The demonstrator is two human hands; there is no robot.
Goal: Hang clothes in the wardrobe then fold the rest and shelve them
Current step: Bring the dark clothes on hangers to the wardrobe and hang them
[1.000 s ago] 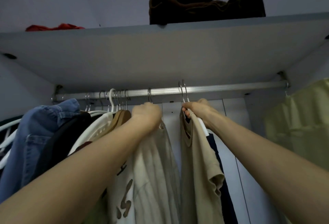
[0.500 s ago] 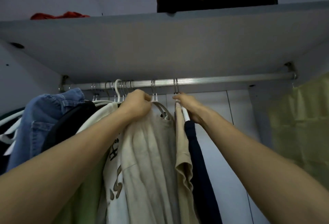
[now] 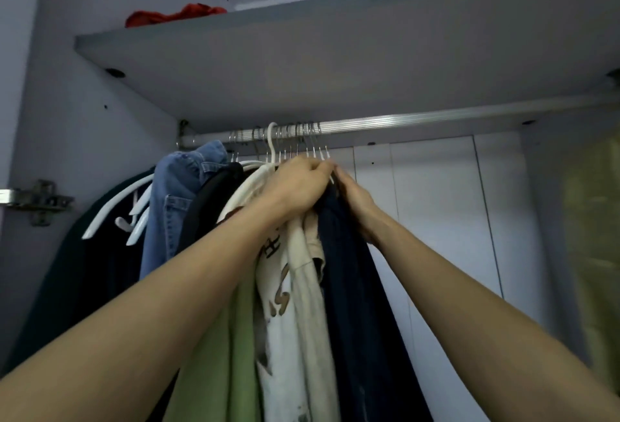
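Clothes on hangers (image 3: pixel 303 287) sit bunched at the left end of the ribbed silver metal rail (image 3: pixel 419 119). Our left hand (image 3: pixel 298 186) clenches the hanger necks, and our right hand (image 3: pixel 357 202) presses flat against the dark navy garment (image 3: pixel 355 287). We're mid-hanging, I'd say; next up, let go and grab another piece.

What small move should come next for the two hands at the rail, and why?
Probably let go and draw both hands back. The left hand and right hand are pressed against the hangers, which sit bunched tight at the left of the rail. The navy garment hangs at the end, and the rail beyond it is bare.
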